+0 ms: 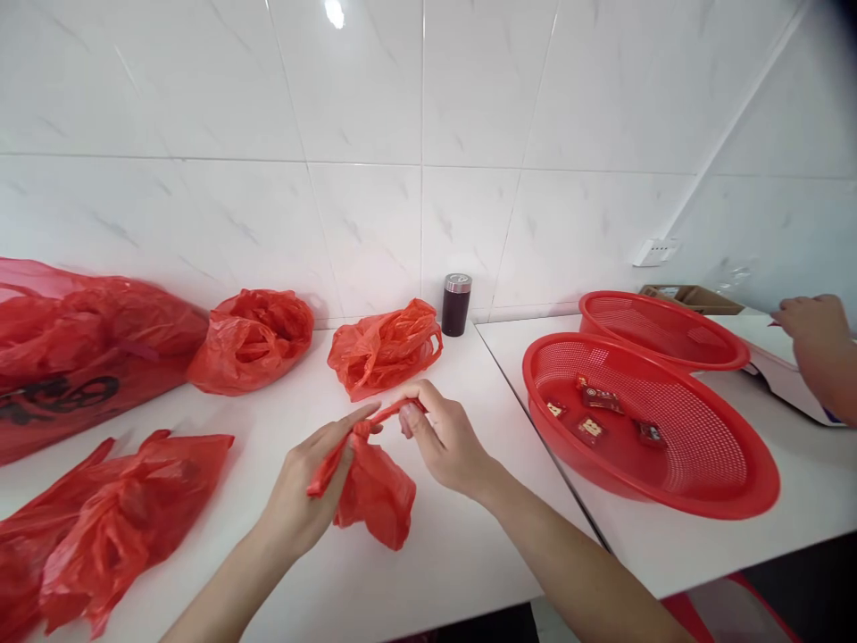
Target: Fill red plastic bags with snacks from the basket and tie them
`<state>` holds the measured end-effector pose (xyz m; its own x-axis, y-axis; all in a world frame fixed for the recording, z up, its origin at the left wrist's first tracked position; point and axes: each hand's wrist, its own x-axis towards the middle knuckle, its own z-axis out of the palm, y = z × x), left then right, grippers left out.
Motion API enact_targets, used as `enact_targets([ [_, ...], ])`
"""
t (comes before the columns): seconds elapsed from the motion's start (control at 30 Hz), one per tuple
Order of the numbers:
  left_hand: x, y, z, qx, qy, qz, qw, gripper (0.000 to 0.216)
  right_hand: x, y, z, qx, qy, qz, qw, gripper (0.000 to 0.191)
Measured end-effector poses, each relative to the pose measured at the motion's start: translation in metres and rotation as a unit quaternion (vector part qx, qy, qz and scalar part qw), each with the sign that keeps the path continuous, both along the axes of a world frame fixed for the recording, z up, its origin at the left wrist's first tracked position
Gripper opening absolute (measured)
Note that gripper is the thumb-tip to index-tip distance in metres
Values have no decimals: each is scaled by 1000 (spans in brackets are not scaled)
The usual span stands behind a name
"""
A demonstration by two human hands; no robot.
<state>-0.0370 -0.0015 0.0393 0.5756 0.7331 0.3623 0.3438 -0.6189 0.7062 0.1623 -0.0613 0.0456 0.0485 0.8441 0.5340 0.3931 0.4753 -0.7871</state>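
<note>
A small red plastic bag (378, 496) hangs between my hands, just above the white table (461, 554). My left hand (312, 482) is closed on one of its twisted handles, at the neck of the bag. The other handle is stretched to the right, pinched between thumb and fingers of my right hand (445, 438). A knot or twist shows where the handles meet. What the bag contains is hidden. Behind my hands lies a crumpled red plastic bag (385, 344). To my left rest tied red bags (134, 518).
Two red perforated baskets (710, 473) stand on the right, the nearer one holding several small wrapped packets (599, 399). A dark tumbler (456, 308) is by the wall. A bunched red bag (251, 344) and a large printed one (87, 348) sit left. Another person's hand (817, 321) is far right.
</note>
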Motion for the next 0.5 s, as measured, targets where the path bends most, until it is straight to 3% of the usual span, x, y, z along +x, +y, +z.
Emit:
enact_targets([
  [0.17, -61, 0, -34, -61, 48, 134, 988, 42, 53, -10, -48, -113, -49, -113, 986, 17],
  [0.27, -82, -1, -51, -89, 63, 179, 978, 48, 71, -4, -68, -188, -45, -69, 979, 20],
  [0.37, -78, -2, -44, -53, 41, 202, 977, 38, 79, 18, -62, -183, -24, -10, 983, 18],
  [0.5, -47, -8, -19, 137, 15, 192, 972, 51, 92, 68, -36, -84, -10, -141, 986, 35],
])
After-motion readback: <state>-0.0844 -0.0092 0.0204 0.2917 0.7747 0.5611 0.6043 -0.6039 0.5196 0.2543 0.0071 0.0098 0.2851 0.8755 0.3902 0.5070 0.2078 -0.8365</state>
